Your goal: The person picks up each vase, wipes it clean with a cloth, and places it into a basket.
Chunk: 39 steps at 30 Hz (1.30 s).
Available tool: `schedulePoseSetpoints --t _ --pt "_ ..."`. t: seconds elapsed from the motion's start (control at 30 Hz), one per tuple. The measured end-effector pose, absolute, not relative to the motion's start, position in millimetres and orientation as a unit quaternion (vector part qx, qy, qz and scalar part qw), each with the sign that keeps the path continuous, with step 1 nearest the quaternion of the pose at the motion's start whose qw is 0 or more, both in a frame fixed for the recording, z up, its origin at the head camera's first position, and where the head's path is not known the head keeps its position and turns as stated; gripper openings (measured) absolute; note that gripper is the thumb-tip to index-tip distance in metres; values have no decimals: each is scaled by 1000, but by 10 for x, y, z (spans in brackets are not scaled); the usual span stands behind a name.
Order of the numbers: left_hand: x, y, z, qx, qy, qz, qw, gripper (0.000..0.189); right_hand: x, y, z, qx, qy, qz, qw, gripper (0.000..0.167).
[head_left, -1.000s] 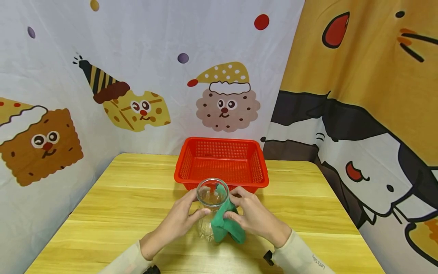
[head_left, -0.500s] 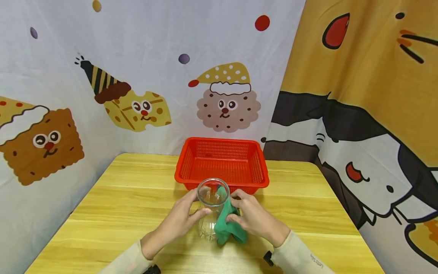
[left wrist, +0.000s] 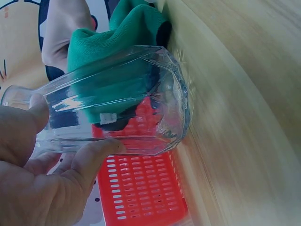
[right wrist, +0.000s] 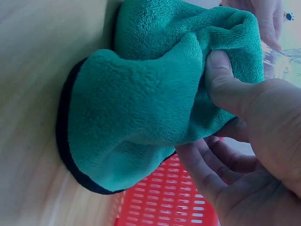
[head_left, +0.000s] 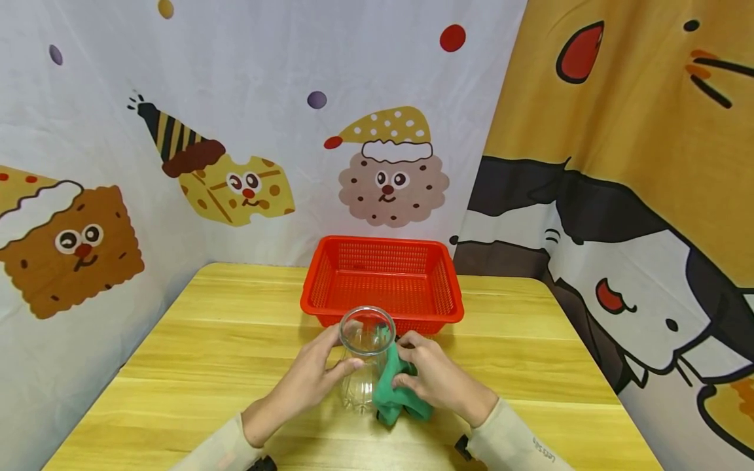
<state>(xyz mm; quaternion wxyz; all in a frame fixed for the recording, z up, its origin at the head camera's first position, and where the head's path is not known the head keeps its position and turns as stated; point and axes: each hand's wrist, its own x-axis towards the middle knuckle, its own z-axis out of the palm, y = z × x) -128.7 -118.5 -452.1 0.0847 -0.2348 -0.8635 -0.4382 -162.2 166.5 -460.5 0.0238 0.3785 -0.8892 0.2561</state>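
Left hand [head_left: 312, 373] curls round the upper part of a clear, ribbed jar [head_left: 359, 387], thumb on the near side and fingers behind, below its round open rim. Right hand [head_left: 436, 376] pinches a green cloth [head_left: 400, 396] between thumb and fingers, bunched at the jar's right side; the right wrist view shows its fuzzy pile and black edging. Upright between the two hands, the jar has its base at or just above the pale wooden counter [head_left: 235, 333]; which, I cannot tell. Light-coloured sleeves [head_left: 518, 438] cover both forearms. Just beyond the jar, a red perforated basket [head_left: 379, 284] sits on the counter, near its far edge. Behind hangs a white curtain [head_left: 265, 65] printed with cartoon biscuits and cheese, and to the right an orange curtain [head_left: 642, 131] bears larger cartoon figures.
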Motion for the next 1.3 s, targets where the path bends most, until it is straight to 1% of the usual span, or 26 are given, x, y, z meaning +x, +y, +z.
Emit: schedulePoseSetpoints --t 0.27,0.53,0.67,0.9,1.03,1.17,1.3 --pt "-1293 -1189 -4519 -234 -864 -437 83 63 -1652 1679 -4659 380 -890 253 5 38" --pt "-1300 -1188 -4520 -230 -865 -440 76 63 -1678 1683 -4694 374 -893 250 -25 27" --pt "-1304 -1189 -4522 -229 -866 -439 75 62 -1675 1680 -4702 375 -895 238 -23 28" --pt "-1303 -1190 -4523 -227 -866 -438 78 63 -1666 1676 -4726 377 -904 200 -8 40" --pt "-1305 -1188 -4526 -228 -867 -437 80 62 -1670 1666 -4736 379 -907 184 -2 42" --pt "-1302 -1188 -4527 -228 -866 -438 80 62 -1683 1652 -4741 380 -903 200 -13 41" --pt "-1297 -1183 -4530 -229 -865 -440 80 62 -1687 1645 -4740 357 -899 248 -44 37"
